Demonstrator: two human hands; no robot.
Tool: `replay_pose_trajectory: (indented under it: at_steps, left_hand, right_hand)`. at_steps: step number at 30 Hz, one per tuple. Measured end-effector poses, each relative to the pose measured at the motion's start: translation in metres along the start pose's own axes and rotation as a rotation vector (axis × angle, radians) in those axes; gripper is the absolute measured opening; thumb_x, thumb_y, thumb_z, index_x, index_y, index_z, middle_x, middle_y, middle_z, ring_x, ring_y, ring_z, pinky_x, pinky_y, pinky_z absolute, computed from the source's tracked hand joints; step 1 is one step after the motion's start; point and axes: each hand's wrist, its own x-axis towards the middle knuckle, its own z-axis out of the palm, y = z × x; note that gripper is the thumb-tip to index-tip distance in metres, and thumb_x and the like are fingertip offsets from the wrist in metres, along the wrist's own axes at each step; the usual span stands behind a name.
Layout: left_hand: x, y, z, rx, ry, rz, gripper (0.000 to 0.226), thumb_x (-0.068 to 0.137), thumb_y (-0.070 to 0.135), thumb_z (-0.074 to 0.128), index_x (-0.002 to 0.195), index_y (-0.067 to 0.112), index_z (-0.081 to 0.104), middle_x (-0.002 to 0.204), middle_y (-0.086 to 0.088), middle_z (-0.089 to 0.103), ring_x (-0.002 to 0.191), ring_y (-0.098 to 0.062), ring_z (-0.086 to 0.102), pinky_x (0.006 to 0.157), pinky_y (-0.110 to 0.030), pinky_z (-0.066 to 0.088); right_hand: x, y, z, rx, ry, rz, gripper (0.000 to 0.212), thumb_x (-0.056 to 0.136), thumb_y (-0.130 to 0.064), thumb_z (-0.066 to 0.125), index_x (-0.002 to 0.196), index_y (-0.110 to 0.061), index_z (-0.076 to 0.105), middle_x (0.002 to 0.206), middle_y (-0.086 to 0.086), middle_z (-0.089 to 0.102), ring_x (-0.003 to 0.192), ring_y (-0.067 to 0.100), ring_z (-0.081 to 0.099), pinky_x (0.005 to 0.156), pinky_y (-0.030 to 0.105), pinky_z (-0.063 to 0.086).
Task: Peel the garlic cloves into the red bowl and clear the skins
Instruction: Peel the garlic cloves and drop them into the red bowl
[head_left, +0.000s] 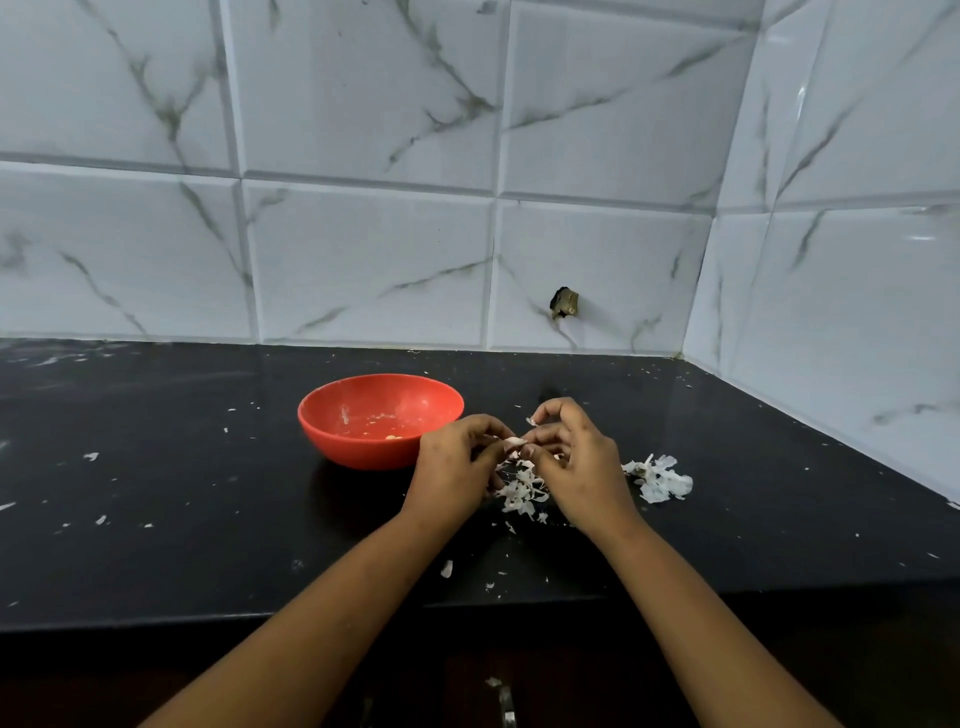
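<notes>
While my left hand (457, 462) pinches the garlic clove (514, 442) at frame centre, my right hand (576, 467) pinches its other end to strip it; I hold both just right of the red bowl (379, 421), over the skins (519, 493), presumably so flakes miss the bowl

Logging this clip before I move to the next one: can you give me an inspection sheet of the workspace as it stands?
Surface: black countertop, dusted with pale flecks.
Job's things: red bowl upright, a pale bit and scraps inside; garlic clove held between the hands; skin pile under the hands; second skin pile to their right.
Clutter: stray skin flakes scattered over the counter.
Grippers: left hand and right hand both pinch the garlic clove, fingers curled.
Cables: nothing seen.
Surroundings: white marbled tile wall behind and on the right; a dark broken spot in it.
</notes>
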Motion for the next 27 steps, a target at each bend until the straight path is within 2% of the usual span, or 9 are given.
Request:
replay_pose_trajectory:
  at_steps: [3, 6, 12, 17, 19, 23, 27]
  left_hand:
    - [0.0008, -0.0009, 0.0006, 0.037, -0.008, 0.011, 0.013, 0.088, 0.002, 0.064, 0.086, 0.014, 0.067, 0.06, 0.004, 0.062, 0.041, -0.001, 0.054, 0.043, -0.016, 0.046]
    - [0.0009, -0.0015, 0.0005, 0.098, 0.01, 0.048, 0.007, 0.087, 0.005, 0.066, 0.088, 0.01, 0.069, 0.056, 0.011, 0.059, 0.039, -0.001, 0.053, 0.044, -0.015, 0.046]
    - [0.0005, 0.0008, 0.0002, 0.16, 0.04, 0.105, 0.005, 0.086, 0.01, 0.069, 0.089, 0.011, 0.072, 0.068, 0.014, 0.062, 0.051, 0.011, 0.054, 0.054, -0.007, 0.041]
    - [0.0003, 0.0019, 0.0009, 0.151, 0.034, 0.093, 0.007, 0.086, 0.009, 0.068, 0.091, 0.011, 0.073, 0.071, 0.011, 0.064, 0.052, 0.012, 0.055, 0.054, -0.006, 0.041]
    - [0.0008, 0.0006, 0.001, 0.163, 0.034, 0.095, 0.008, 0.086, 0.007, 0.067, 0.091, 0.011, 0.073, 0.073, 0.009, 0.065, 0.055, 0.013, 0.056, 0.056, -0.006, 0.043]
    - [0.0012, -0.0004, 0.0016, 0.192, 0.037, 0.111, 0.011, 0.085, 0.002, 0.066, 0.09, 0.007, 0.074, 0.075, 0.004, 0.069, 0.063, 0.014, 0.059, 0.062, -0.006, 0.045]
    - [-0.0001, 0.0027, 0.0003, 0.191, -0.012, 0.086, 0.01, 0.086, 0.0, 0.064, 0.09, 0.004, 0.073, 0.065, 0.005, 0.064, 0.048, 0.011, 0.054, 0.053, -0.004, 0.038]
  right_hand:
    - [0.0, 0.0014, 0.0006, -0.038, 0.029, -0.038, 0.032, 0.085, 0.0, 0.064, 0.096, -0.026, 0.049, 0.083, -0.007, 0.069, 0.079, 0.001, 0.065, 0.073, 0.014, 0.05]
    - [-0.0012, 0.0009, 0.0005, -0.088, 0.011, -0.058, 0.032, 0.087, -0.002, 0.062, 0.098, -0.028, 0.048, 0.087, -0.007, 0.069, 0.079, -0.001, 0.064, 0.069, 0.008, 0.045]
    - [-0.0021, 0.0005, 0.0007, -0.154, 0.004, -0.092, 0.027, 0.089, -0.006, 0.06, 0.103, -0.027, 0.049, 0.089, -0.015, 0.064, 0.076, -0.001, 0.063, 0.068, 0.011, 0.047]
    - [-0.0024, 0.0004, 0.0004, -0.242, 0.01, -0.131, 0.023, 0.092, -0.011, 0.059, 0.103, -0.027, 0.047, 0.093, -0.016, 0.064, 0.076, 0.008, 0.066, 0.071, 0.033, 0.054]
    - [-0.0034, -0.0008, 0.001, -0.308, 0.016, -0.14, 0.022, 0.093, -0.014, 0.057, 0.101, -0.027, 0.043, 0.091, -0.016, 0.062, 0.079, 0.012, 0.067, 0.068, 0.037, 0.054]
    - [-0.0051, -0.001, 0.0036, -0.514, 0.022, -0.214, 0.026, 0.095, -0.019, 0.052, 0.1, -0.028, 0.028, 0.091, -0.005, 0.068, 0.076, 0.022, 0.065, 0.056, 0.029, 0.038]
    - [-0.0047, 0.0039, 0.0042, -0.618, 0.024, -0.252, 0.03, 0.095, -0.021, 0.049, 0.1, -0.027, 0.02, 0.085, 0.0, 0.068, 0.072, 0.025, 0.065, 0.054, 0.029, 0.034]
